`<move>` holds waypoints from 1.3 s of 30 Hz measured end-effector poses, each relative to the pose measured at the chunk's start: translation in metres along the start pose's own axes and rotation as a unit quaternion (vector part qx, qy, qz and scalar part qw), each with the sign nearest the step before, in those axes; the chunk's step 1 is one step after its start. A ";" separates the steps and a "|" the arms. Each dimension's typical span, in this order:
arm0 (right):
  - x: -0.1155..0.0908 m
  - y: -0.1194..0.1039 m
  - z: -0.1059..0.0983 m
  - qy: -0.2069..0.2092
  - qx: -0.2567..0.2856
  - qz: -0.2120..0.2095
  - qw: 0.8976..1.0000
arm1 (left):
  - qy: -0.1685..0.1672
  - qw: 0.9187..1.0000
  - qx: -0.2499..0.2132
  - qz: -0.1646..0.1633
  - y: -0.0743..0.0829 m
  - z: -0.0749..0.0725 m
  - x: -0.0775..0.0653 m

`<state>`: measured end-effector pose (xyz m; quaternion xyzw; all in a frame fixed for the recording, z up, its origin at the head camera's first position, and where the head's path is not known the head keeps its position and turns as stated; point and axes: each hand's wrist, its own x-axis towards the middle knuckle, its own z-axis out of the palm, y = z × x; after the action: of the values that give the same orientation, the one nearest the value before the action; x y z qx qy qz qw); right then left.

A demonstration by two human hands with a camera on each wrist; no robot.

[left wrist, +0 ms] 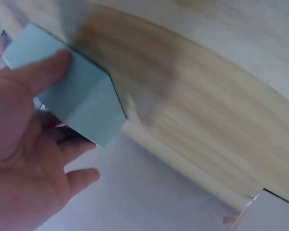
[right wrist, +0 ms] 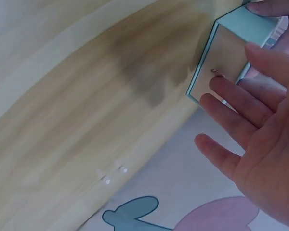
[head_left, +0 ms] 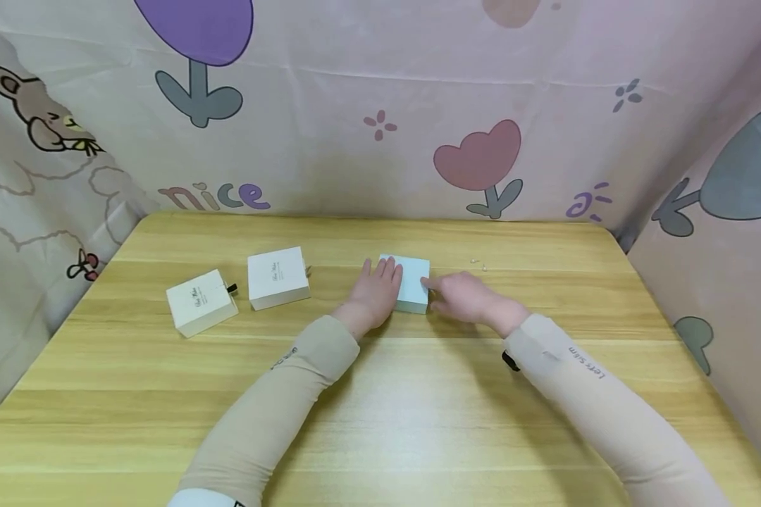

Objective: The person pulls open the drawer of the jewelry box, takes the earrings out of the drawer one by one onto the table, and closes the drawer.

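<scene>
A light blue drawer-style box lies on the wooden table, between both hands. My left hand grips it from the left, fingers over the top. In the left wrist view the thumb presses the pale blue side. My right hand is at its right end, with extended fingers. The right wrist view shows that end as a tan face framed in blue, bearing a small pull. The right index fingertip is right beside that pull, and the thumb reaches the box's edge.
Two tiny pieces with white bead-like ends lie right of the box, near the back. At left stand a white box with a black tab and another white box with a small tab. A printed curtain rises behind the table.
</scene>
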<state>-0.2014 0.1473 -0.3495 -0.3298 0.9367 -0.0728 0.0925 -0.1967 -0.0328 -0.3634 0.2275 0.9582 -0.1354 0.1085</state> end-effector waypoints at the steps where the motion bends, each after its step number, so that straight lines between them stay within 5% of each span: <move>1: -0.001 0.002 0.000 0.003 0.003 0.003 1.000 | 0.008 1.000 0.011 -0.003 0.000 0.000 0.002; 7: -0.007 0.009 -0.002 0.010 0.019 0.023 1.000 | 0.056 0.996 0.073 -0.015 0.002 -0.005 0.014; 17: -0.015 0.017 -0.003 -0.001 0.024 0.062 0.998 | 0.149 0.987 0.021 -0.054 0.005 -0.004 0.041; 24: -0.018 0.018 -0.004 -0.001 0.021 0.054 0.998 | 0.106 0.992 0.020 -0.060 -0.002 -0.007 0.051; 32: -0.020 0.021 -0.003 0.003 0.018 0.056 0.998 | 0.033 0.998 -0.039 -0.033 -0.014 -0.013 0.051; 39: -0.022 0.025 -0.003 0.006 0.016 0.059 0.998 | 0.015 0.994 -0.103 -0.016 -0.029 -0.011 0.042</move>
<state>-0.1999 0.1805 -0.3486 -0.2717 0.9538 -0.0844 0.0962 -0.2491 -0.0373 -0.3582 0.2014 0.9721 -0.0348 0.1150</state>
